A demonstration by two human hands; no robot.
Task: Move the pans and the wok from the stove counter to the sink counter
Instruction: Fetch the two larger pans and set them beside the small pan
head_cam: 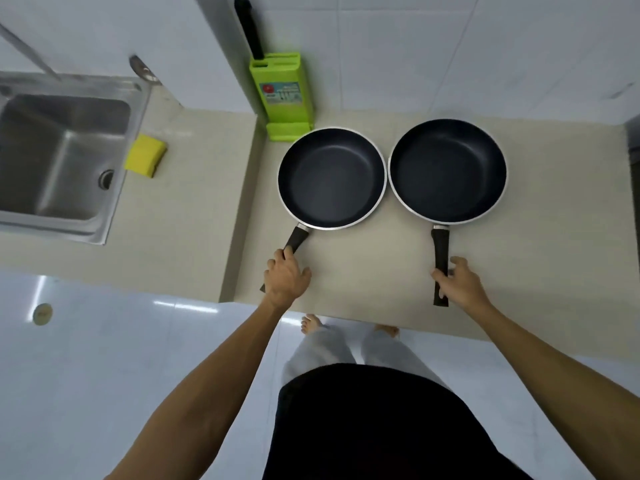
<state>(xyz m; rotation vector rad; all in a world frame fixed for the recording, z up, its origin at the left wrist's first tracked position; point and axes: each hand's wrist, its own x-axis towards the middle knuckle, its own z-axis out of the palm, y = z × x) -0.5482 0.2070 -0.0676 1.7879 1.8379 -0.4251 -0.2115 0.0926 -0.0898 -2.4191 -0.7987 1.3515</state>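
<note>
Your left hand (286, 278) is clamped on the left pan (331, 178) handle; your right hand (457, 284) wraps the right pan (447, 171) handle, fingers loose. Pans side by side on the counter (363, 265), right of the sink (62, 150).

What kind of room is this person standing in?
Most likely a home kitchen: a stainless steel sink set in a beige counter, two dark non-stick frying pans, and a green knife block against white wall tiles.

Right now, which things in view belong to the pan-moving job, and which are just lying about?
Job:
left pan
right pan
left hand
right hand
sink counter

Lying about:
yellow sponge
green knife block
sink
</note>
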